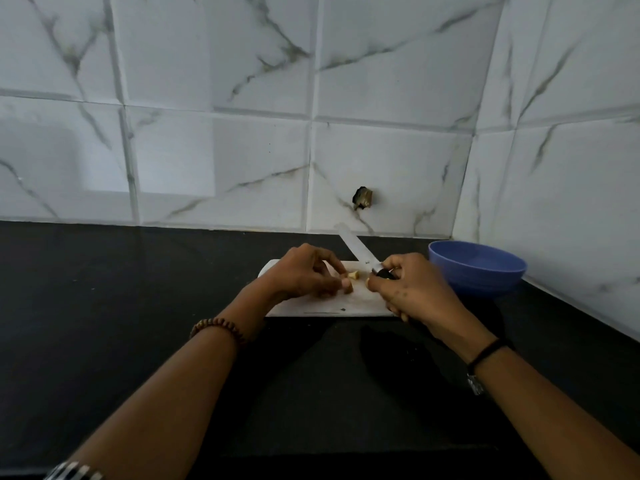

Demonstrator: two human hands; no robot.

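1. The pale pieces (353,274) lie on the white cutting board (346,304), between the two hands. They are small and blurred, so they may be garlic or ginger.
2. The left hand (304,271) curls its fingertips onto one piece near the board's middle, pinching it in place.
3. The right hand (412,289) is closed round the handle of the knife (355,247), whose blade is raised off the board and points toward the wall.
4. With only a few coarse bits lying apart, the cutting looks begun but not finished.
5. The blue bowl (485,282) stands just right of the board on the black table (138,289). Its visible inside shows no pieces, so moving them over is likely left.
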